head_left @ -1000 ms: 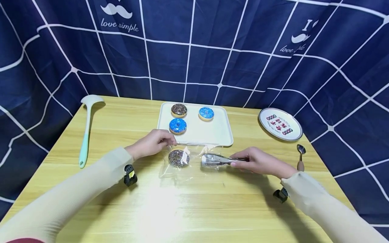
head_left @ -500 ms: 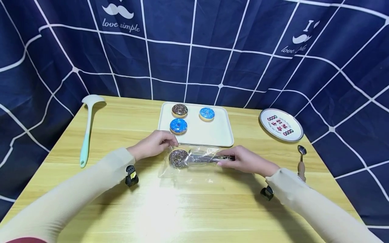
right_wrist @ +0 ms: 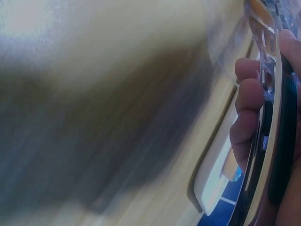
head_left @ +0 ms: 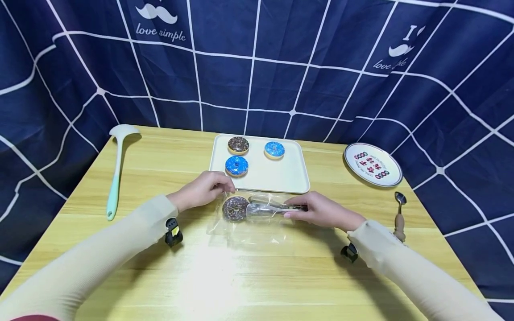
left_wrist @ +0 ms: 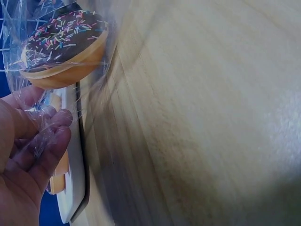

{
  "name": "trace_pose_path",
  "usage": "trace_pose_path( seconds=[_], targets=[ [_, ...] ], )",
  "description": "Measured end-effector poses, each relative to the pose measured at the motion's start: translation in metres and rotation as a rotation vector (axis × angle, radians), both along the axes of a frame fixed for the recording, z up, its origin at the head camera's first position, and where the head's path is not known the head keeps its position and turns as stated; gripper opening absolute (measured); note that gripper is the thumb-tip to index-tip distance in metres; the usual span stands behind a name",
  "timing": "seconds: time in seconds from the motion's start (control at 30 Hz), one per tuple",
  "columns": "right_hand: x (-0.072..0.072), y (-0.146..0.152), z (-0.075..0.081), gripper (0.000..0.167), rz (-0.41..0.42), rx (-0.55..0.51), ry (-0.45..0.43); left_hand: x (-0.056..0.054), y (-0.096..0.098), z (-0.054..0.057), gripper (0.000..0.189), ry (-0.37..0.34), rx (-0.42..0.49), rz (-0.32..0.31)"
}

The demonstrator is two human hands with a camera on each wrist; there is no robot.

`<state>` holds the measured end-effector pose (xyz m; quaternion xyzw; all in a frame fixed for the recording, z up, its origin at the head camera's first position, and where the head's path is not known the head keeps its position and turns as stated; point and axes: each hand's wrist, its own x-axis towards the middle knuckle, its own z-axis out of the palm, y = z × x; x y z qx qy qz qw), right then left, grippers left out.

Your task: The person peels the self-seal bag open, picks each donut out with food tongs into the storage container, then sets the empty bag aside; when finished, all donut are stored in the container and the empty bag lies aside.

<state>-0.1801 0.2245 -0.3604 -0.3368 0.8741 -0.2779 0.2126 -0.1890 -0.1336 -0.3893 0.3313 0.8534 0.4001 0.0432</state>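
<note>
My left hand [head_left: 205,189] pinches the edge of a clear plastic bag [left_wrist: 42,120], whose folds show between the fingers in the left wrist view. Inside the bag is a chocolate donut with sprinkles [head_left: 234,208], held above the table. Metal tongs [head_left: 265,208] reach into the bag from the right, their tips at the donut's right side. Around the tongs' handles curl the fingers of my right hand [head_left: 321,210]. Whether the tips still clasp the donut is hard to tell through the plastic.
Behind the hands lies a white tray [head_left: 277,178] bearing a chocolate donut [head_left: 238,145] and two blue donuts [head_left: 236,165]. A ladle [head_left: 116,174] lies at left. A printed plate [head_left: 373,165] and a spoon [head_left: 399,214] are at right, with a curtain [head_left: 281,80] behind.
The tongs have moved left, further into the bag, until their tips meet the donut. My right hand has gone left with them; my left hand stays nearly still.
</note>
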Motion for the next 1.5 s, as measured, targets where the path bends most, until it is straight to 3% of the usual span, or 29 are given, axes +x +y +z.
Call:
trace_pose_path(
  seconds=[0.4, 0.63, 1.1, 1.5],
  targets=[
    [0.0, -0.011, -0.003, 0.021, 0.035, -0.016, -0.029, 0.001, -0.002, -0.003, 0.028, 0.024, -0.004, 0.004],
    [0.003, -0.001, 0.0, 0.022, 0.023, -0.024, -0.055, -0.001, -0.007, -0.005, 0.029, 0.052, -0.017, 0.01],
    [0.021, 0.069, 0.023, 0.024, -0.09, -0.037, -0.127, -0.001, -0.016, -0.003, 0.029, 0.088, -0.06, 0.06],
    [0.03, 0.144, 0.057, 0.023, -0.129, -0.112, -0.178, 0.009, -0.017, -0.002, 0.032, 0.116, -0.087, 0.048]
  ],
)
